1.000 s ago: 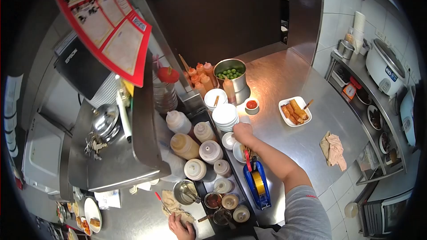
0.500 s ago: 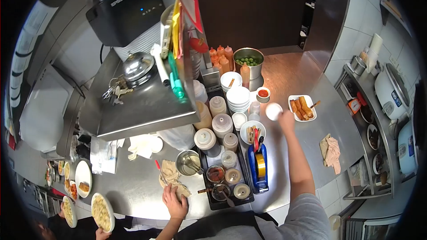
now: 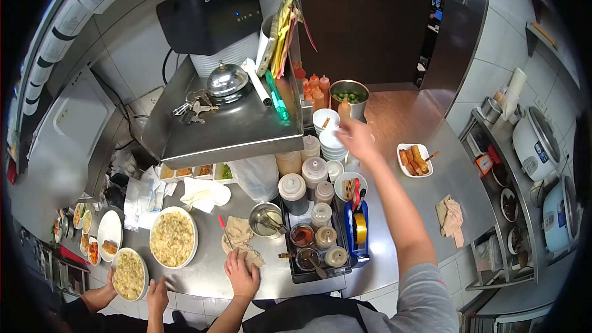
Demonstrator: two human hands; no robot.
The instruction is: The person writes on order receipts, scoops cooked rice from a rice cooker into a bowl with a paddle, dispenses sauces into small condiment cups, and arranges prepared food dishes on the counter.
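Observation:
My left hand (image 3: pixel 242 273) lies flat with its fingers spread on the beige cloth (image 3: pixel 242 240) at the counter's front, beside a red-handled tool (image 3: pixel 223 225) and a steel pot (image 3: pixel 267 219). My right hand (image 3: pixel 354 137) is over the stacked white bowls (image 3: pixel 333 143), near an orange squeeze bottle (image 3: pixel 344 110); what its fingers hold, if anything, is hidden. Below it are a bowl of clothespins (image 3: pixel 350 186) and a blue tape dispenser (image 3: pixel 357 233). Spring rolls fill a white square dish (image 3: pixel 415 160) to the right of my forearm.
At left, a co-worker's hands (image 3: pixel 105 293) are by two bowls of rice-like food (image 3: pixel 173 237). A metal shelf (image 3: pixel 234 143) holds a bell and keys. Squeeze bottles (image 3: pixel 315 170) stand mid-counter. A pink cloth (image 3: pixel 452 219) and rice cookers (image 3: pixel 537 143) are at right.
My right hand went out over the counter with a small white dish, then back left to the bowl stack. The co-worker's bowls came in; one now rests on the counter. My left hand stayed on the cloth.

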